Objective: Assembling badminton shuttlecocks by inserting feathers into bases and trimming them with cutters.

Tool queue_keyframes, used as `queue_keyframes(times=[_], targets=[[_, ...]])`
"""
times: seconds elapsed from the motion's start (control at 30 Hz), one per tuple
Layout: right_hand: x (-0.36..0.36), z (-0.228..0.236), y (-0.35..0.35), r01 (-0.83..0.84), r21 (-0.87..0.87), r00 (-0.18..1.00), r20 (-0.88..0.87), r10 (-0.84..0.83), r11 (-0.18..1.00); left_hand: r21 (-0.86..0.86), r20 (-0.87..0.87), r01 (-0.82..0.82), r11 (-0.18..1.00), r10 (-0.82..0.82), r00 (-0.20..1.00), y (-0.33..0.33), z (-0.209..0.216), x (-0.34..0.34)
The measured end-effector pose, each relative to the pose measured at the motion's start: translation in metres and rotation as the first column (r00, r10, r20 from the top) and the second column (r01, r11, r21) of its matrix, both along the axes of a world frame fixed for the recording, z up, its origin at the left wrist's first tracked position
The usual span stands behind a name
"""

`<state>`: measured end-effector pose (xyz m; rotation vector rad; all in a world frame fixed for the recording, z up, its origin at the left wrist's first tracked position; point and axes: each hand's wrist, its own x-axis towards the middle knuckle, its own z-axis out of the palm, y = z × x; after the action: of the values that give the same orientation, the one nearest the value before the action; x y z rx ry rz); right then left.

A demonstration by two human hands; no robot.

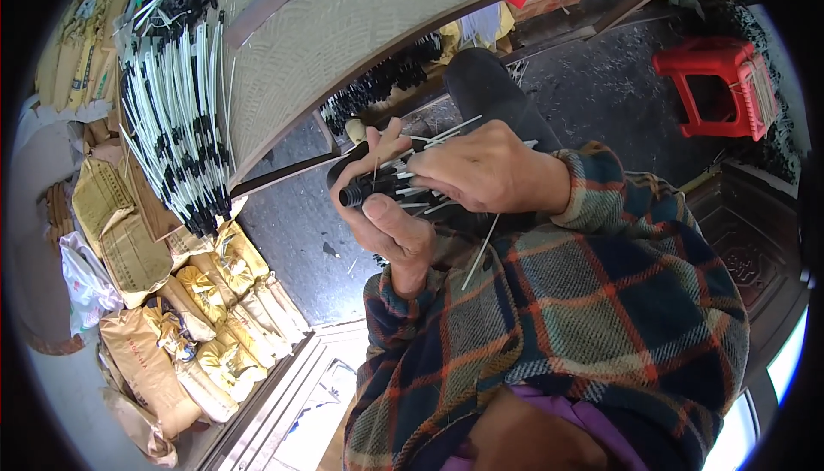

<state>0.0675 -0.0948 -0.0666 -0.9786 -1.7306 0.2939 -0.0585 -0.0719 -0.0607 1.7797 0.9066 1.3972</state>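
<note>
Cluttered workroom with a dark floor (pixel 592 85), two hands close together over the lap

The left hand (pixel 396 235) holds a black tube (pixel 350 195) narrowly between thumb and fingers, and white sticks (pixel 455 130) jut out at mixed angles beside it, under the right hand (pixel 485 166); that hand is bent nearly closed over them, but its fingertips are hidden, so I cannot tell whether they pinch any. One loose-looking stick (pixel 481 252) slants over the checked jacket (pixel 592 291), where a brushing sleeve could knock it away. If the left thumb eased off, the tube could slip and the sticks fan out and drop; hard pressure on thin sticks lying crosswise might bend or snap one
</note>
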Motion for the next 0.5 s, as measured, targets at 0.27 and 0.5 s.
queue_keyframes(times=[0.27,0.5], targets=[[0.015,0.001,0.017,-0.194,-0.061,0.981,0.009,0.195,0.979,-0.069,0.086,0.004,0.998,0.002,0.996,0.002,-0.003,0.005],[0.021,0.0,0.014,-0.267,-0.052,0.962,0.049,0.269,0.962,0.07,0.003,0.051,0.996,-0.052,0.999,0.002,0.005,0.008]])
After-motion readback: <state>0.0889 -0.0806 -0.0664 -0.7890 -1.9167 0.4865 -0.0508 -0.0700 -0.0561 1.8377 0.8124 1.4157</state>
